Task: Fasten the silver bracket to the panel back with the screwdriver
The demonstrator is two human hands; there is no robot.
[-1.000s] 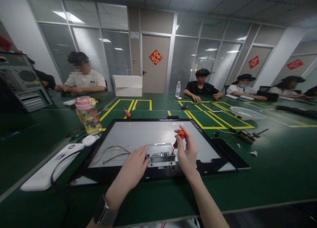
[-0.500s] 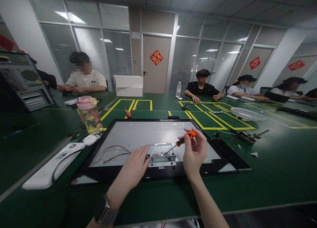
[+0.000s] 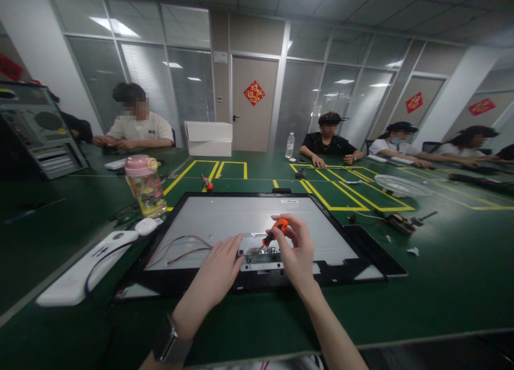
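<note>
A flat display panel (image 3: 225, 209) with a black frame lies on the table, its grey metal back facing up. A small metal bracket (image 3: 263, 258) is on the panel's near half. My right hand (image 3: 297, 252) grips an orange and black screwdriver (image 3: 277, 231) by its handle. The tool slants down to the left, its tip at the bracket; exact contact is hard to see. My left hand (image 3: 220, 260) lies flat, fingers stretched, at the bracket's left end. Thin coloured wires (image 3: 176, 244) run across the panel left of that hand.
On the left are a white power strip (image 3: 88, 271) with a black cable and a pink-lidded bottle (image 3: 145, 190). Right of the panel lie a black phone-like slab (image 3: 373, 249) and a small dark device (image 3: 399, 223). Beyond stand a white box (image 3: 209, 140) and several seated people.
My right hand has moved left with the screwdriver, so its tip has shifted from the bracket's middle toward the left end. My left hand has stayed in place.
</note>
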